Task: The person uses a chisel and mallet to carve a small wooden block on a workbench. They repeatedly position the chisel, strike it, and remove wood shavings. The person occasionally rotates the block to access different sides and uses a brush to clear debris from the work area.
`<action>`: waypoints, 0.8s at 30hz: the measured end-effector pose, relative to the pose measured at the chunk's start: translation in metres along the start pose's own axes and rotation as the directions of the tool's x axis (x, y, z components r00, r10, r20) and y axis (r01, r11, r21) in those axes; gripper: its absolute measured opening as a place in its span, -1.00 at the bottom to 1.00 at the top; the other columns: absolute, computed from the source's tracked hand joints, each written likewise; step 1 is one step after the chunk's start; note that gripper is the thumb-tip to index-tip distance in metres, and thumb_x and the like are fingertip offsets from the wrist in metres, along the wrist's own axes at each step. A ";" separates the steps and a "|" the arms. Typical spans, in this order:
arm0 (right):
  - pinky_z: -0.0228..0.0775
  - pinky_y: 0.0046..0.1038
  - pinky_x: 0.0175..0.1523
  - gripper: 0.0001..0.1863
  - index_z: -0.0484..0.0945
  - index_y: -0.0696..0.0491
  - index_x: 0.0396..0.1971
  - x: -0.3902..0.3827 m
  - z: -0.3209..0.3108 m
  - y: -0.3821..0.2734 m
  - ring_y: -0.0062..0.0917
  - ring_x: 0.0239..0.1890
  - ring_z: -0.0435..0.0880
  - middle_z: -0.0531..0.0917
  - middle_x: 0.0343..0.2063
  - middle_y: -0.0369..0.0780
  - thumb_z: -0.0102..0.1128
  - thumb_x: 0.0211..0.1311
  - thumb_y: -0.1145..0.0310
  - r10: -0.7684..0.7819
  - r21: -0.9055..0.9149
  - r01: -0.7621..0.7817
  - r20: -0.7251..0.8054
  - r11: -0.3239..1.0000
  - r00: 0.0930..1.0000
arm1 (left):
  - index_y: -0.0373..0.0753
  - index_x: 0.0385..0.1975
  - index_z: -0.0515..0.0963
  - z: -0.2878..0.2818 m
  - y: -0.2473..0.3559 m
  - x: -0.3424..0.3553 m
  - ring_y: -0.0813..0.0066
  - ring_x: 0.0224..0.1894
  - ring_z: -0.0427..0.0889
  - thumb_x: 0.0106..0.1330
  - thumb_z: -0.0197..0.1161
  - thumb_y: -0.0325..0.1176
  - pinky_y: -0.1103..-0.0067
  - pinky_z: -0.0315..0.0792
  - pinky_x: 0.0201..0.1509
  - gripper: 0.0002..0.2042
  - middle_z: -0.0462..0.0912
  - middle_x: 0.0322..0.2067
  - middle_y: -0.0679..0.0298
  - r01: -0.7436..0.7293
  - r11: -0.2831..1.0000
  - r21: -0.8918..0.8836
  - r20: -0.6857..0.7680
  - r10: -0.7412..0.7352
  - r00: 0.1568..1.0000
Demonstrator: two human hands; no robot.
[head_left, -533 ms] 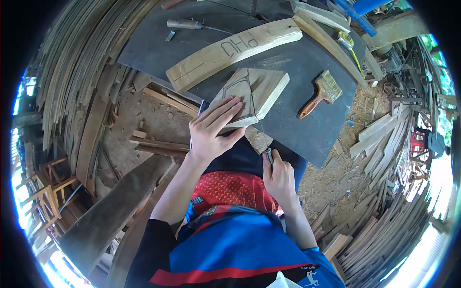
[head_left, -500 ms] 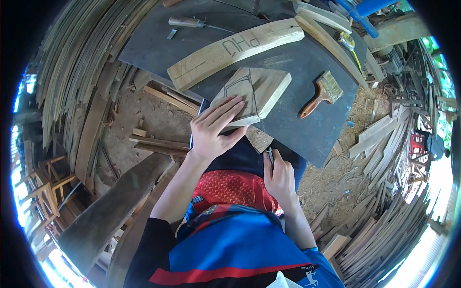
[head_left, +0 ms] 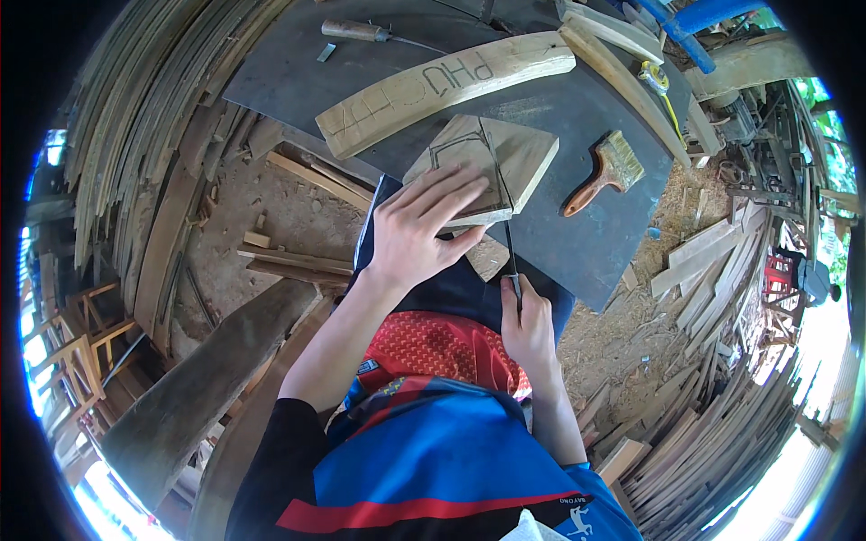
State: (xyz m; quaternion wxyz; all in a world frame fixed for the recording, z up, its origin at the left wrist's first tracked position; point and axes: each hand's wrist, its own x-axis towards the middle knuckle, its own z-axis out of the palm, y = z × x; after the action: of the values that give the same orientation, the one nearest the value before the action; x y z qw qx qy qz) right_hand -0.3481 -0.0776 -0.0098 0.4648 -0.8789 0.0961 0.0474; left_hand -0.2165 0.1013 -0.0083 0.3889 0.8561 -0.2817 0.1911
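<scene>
My left hand (head_left: 424, 216) lies with fingers stretched across the top of a thick, angular wooden block (head_left: 532, 149), its thumb near the front edge. Dark marked lines run over the block's upper face, one of them close to its right side. Closed around a handle below the block is my right hand (head_left: 529, 329). From it a narrow dark-bladed tool (head_left: 511, 248) reaches up to the block's front edge; the blade's far end cannot be made out. Beyond the block, a curved wooden piece (head_left: 388, 108) with pencil marks lies on the dark worktop (head_left: 595, 261).
On the worktop's right lie a wide brush (head_left: 609, 176) and a yellow tape measure (head_left: 653, 77). A wooden-handled tool (head_left: 356, 32) lies at the back. Stacked boards (head_left: 144, 117) rise on the left; more planks (head_left: 722, 451) and shavings cover the ground at right.
The block has shifted slightly right and away from me, with my left hand moving along. My right hand has moved slightly right, and more of the dark blade shows between it and the block.
</scene>
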 end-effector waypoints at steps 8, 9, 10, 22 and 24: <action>0.28 -0.03 -0.51 -0.79 0.41 0.20 -0.39 -0.003 0.004 -0.004 0.14 -0.53 0.55 0.52 -0.65 0.12 0.04 0.44 0.38 -0.059 -0.063 0.056 -0.052 0.996 0.997 | -0.14 -0.09 0.70 -0.005 -0.005 0.002 0.31 0.08 0.69 -0.02 0.53 -0.29 0.41 0.59 0.15 -0.59 0.75 -0.05 0.33 -0.086 0.996 0.038 0.029 0.085 0.996; 0.29 -0.02 -0.51 -0.79 0.41 0.20 -0.38 -0.003 0.004 -0.002 0.13 -0.53 0.55 0.52 -0.65 0.12 0.04 0.44 0.38 -0.046 -0.050 0.044 -0.038 0.998 0.998 | -0.14 -0.09 0.71 -0.005 -0.005 0.002 0.31 0.08 0.69 -0.02 0.53 -0.29 0.41 0.59 0.15 -0.59 0.75 -0.05 0.33 -0.088 0.995 0.037 0.036 0.087 0.996; 0.29 -0.02 -0.51 -0.79 0.41 0.19 -0.38 -0.003 0.004 0.000 0.13 -0.53 0.55 0.52 -0.65 0.12 0.04 0.44 0.38 -0.034 -0.037 0.033 -0.025 0.999 0.999 | -0.14 -0.09 0.71 -0.005 -0.005 0.002 0.32 0.08 0.69 -0.02 0.53 -0.29 0.41 0.59 0.15 -0.59 0.75 -0.05 0.33 -0.086 0.996 0.033 0.034 0.085 0.996; 0.31 -0.03 -0.50 -0.79 0.44 0.19 -0.36 -0.013 0.007 0.008 0.10 -0.53 0.57 0.53 -0.65 0.12 0.05 0.44 0.36 0.013 0.026 -0.013 0.004 1.000 1.000 | -0.10 -0.11 0.71 0.002 -0.005 -0.003 0.33 0.09 0.69 -0.01 0.53 -0.30 0.42 0.59 0.16 -0.61 0.75 -0.05 0.37 -0.122 0.991 0.047 0.086 0.117 0.989; 0.32 -0.03 -0.50 -0.79 0.44 0.19 -0.36 -0.013 0.008 0.009 0.10 -0.53 0.58 0.54 -0.65 0.12 0.05 0.44 0.36 0.021 0.020 -0.021 0.000 1.000 1.000 | -0.11 -0.11 0.71 0.003 -0.006 -0.005 0.32 0.09 0.69 -0.01 0.53 -0.31 0.41 0.58 0.18 -0.61 0.75 -0.05 0.36 -0.109 0.993 0.039 0.087 0.105 0.991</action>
State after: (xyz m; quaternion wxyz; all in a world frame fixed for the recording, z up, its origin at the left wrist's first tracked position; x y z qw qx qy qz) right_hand -0.3621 -0.0741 -0.0191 0.4731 -0.8732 0.1057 0.0512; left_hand -0.2166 0.1039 -0.0163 0.3468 0.8554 -0.3394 0.1813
